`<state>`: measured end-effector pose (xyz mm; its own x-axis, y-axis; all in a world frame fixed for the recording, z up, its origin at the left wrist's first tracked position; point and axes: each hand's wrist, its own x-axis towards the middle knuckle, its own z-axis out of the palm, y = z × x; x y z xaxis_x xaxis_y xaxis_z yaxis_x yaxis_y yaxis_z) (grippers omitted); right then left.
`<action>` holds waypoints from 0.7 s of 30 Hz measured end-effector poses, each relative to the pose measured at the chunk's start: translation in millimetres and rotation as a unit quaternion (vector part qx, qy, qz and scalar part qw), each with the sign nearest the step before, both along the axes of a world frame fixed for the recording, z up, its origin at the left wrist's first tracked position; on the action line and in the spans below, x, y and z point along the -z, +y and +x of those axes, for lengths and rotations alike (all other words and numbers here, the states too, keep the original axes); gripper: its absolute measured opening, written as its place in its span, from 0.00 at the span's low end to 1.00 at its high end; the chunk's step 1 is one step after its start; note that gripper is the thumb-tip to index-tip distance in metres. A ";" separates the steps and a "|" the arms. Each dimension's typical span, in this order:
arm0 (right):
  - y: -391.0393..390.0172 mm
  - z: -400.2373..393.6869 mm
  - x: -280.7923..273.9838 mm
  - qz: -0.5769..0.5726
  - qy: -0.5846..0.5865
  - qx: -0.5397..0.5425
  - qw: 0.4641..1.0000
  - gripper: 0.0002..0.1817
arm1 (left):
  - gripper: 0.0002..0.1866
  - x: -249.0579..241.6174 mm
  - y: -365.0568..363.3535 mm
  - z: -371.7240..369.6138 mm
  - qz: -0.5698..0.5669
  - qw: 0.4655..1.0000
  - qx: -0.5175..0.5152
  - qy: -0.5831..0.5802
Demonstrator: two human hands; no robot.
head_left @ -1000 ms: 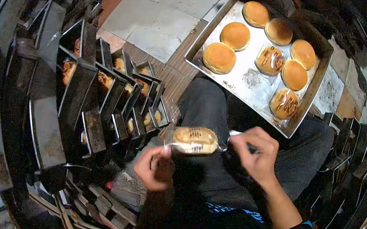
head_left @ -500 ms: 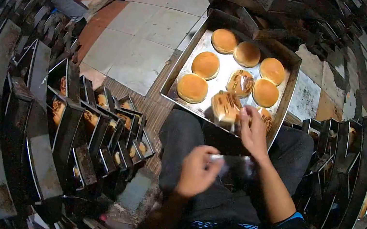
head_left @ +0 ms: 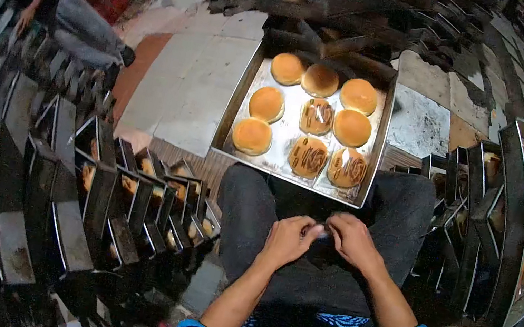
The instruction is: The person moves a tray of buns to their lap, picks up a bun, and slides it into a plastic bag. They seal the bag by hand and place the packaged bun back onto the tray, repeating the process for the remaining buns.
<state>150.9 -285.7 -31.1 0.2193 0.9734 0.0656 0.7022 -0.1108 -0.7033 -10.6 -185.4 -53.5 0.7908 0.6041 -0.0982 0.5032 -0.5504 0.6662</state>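
My left hand and my right hand are close together above my lap, fingers pinched around a small clear plastic piece whose shape is mostly hidden. Just beyond them, a metal tray rests near my knees. Plain round buns lie on its left, top and right. Three buns in clear wrappers with dark print, one of them the wrapped bun, sit toward its middle and near right corner. Neither hand touches the tray.
Stacked dark metal trays with buns inside stand at the left. A tilted tray of wrapped buns is on the right. More trays lie beyond. Another person is at the upper left.
The wrapped bun near my right hand now lies in the tray. My right hand has come down beside my left, and the view has shifted. The other person's posture has changed.
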 end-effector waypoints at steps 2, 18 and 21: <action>0.6 12.9 -1.5 0.072 0.010 0.018 0.997 0.09 | 0.20 -18.4 2.8 1.7 -0.066 0.995 -0.074 -0.031; 23.3 30.7 -79.2 0.224 0.044 0.220 0.948 0.06 | 0.11 1.4 38.9 -5.7 -0.159 0.941 -0.066 -0.291; 55.5 15.7 -83.6 0.204 0.178 0.216 0.938 0.04 | 0.04 -29.9 56.9 -13.0 -0.466 0.719 -0.304 -0.417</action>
<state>166.6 -230.2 52.5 0.6655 0.6990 0.2616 0.3672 -0.0015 -0.9301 -23.6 -128.6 -23.6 0.4272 0.8422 -0.3290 -0.3250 0.4826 0.8133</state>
